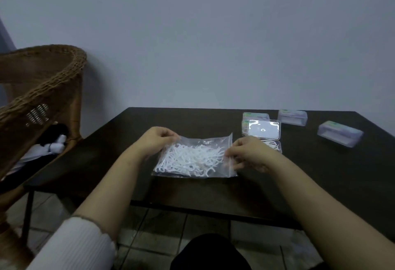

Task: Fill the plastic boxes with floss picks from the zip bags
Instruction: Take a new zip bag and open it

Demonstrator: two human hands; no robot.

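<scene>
While both hands pinch the bag point(193, 158), left hand point(157, 139) at its far corner, right hand point(245, 154) at its mouth, the limp film likely needs edge grips.

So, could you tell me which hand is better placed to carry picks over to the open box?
The right hand: it pinches the clear zip bag edge beside the open clear plastic box. The left hand grips the far-left corner.

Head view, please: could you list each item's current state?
zip bag: flat on table, holds floss picks, gripped at both ends
left hand: pinches bag's left edge
right hand: pinches bag's right edge
open box: lid up
far boxes: closed
</scene>
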